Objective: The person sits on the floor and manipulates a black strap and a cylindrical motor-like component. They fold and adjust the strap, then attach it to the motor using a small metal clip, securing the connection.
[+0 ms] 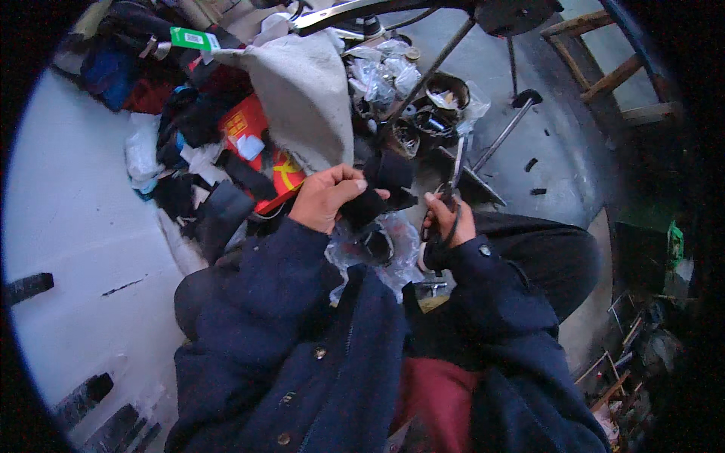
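Note:
My left hand (330, 198) pinches a piece of black fabric (387, 175) between thumb and fingers. The fabric looks like a wide strap or folded strip, and part of it stands up beyond my fingertips. To its right, my right hand (448, 220) is closed around the dark handles of a pair of scissors (458, 162), whose metal blades point away from me. A small gap separates the scissors from the fabric. Below both hands, a see-through plastic bag (408, 245) lies on my lap, with something dark and round in it that I cannot make out.
Beyond my left hand hangs a grey-white cloth (302, 90), beside a red box (264, 151) and heaped dark scraps (219, 215). Tubs of small parts (445, 98) stand ahead, near a metal stand leg (506, 134). A wooden frame (612, 75) is at far right.

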Available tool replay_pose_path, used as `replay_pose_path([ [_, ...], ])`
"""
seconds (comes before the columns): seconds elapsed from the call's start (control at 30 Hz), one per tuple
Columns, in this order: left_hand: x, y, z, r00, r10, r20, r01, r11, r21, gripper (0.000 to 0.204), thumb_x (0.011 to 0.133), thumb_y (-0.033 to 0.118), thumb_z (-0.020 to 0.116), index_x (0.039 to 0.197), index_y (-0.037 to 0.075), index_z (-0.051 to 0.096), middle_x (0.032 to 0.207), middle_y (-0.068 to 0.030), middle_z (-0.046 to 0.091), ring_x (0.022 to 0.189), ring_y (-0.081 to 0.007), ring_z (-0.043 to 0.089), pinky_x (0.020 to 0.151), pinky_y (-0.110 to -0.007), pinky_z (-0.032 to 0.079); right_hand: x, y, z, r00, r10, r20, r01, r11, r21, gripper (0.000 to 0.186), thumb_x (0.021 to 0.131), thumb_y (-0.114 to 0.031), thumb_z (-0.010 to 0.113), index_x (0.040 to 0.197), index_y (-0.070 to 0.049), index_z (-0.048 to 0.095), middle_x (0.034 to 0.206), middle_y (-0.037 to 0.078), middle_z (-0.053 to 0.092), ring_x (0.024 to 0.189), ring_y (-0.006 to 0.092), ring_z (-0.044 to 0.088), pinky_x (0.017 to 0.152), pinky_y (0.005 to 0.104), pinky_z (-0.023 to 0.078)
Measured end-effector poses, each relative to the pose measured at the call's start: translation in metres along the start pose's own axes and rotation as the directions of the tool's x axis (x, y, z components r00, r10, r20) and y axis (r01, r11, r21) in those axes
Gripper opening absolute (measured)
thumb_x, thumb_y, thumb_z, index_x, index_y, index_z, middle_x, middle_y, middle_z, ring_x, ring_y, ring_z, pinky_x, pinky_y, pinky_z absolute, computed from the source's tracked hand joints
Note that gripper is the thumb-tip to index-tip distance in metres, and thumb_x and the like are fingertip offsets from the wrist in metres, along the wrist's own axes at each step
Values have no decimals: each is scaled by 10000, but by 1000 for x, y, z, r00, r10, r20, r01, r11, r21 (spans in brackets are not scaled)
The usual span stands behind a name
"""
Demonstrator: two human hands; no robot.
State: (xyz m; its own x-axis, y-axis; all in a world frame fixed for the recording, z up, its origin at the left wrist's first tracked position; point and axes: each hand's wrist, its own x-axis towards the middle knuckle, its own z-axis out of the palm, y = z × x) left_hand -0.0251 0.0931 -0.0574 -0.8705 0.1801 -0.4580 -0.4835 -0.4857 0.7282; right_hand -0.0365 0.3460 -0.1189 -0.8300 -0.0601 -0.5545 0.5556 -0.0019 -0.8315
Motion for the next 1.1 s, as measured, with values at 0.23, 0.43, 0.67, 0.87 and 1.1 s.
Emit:
replay_pose_path([
  [0.23,3,-3,10,1000,-10,29,10,1000,0,158,918,121,597,1018,-1,605,1080,-252,709,966,-277,709,903,-396,562,76,28,-6,993,28,-116,-85,843,-531,510,786,-485,798,931,-5,700,711,129,681,673,234,684,643,376,519],
  [0.43,-4,-3,4,1000,-8,-6,8,1000,-13,62,937,86,591,958,27,594,1013,-191,710,995,-287,713,910,-389,542,173,26,-12,980,-44,-192,-107,700,-706,514,781,-432,760,1073,-13,702,1060,225,715,1026,402,670,896,469,501],
  [0.67,-4,-1,-11,996,-34,-79,26,994,-102,61,956,86,586,942,27,579,1006,-147,687,1030,-297,707,901,-378,535,240,-2,-12,952,-272,-139,67,629,-774,568,802,-395,743,1182,20,661,1072,211,711,1017,363,680,894,422,515],
  [0.87,4,3,-11,998,-6,-68,-1,995,-102,62,948,85,586,965,27,573,988,-109,664,1049,-305,705,910,-376,532,196,-27,37,991,-51,122,74,979,-188,466,928,-389,708,1177,2,663,1029,142,727,838,231,715,723,316,559],
  [1.1,-3,7,-13,991,101,-92,-101,995,7,89,924,81,613,992,24,617,964,-51,661,945,-180,672,881,-310,501,78,-99,86,744,120,657,-113,992,-53,769,984,-684,406,1342,-21,564,1201,138,667,1025,201,652,951,351,500],
])
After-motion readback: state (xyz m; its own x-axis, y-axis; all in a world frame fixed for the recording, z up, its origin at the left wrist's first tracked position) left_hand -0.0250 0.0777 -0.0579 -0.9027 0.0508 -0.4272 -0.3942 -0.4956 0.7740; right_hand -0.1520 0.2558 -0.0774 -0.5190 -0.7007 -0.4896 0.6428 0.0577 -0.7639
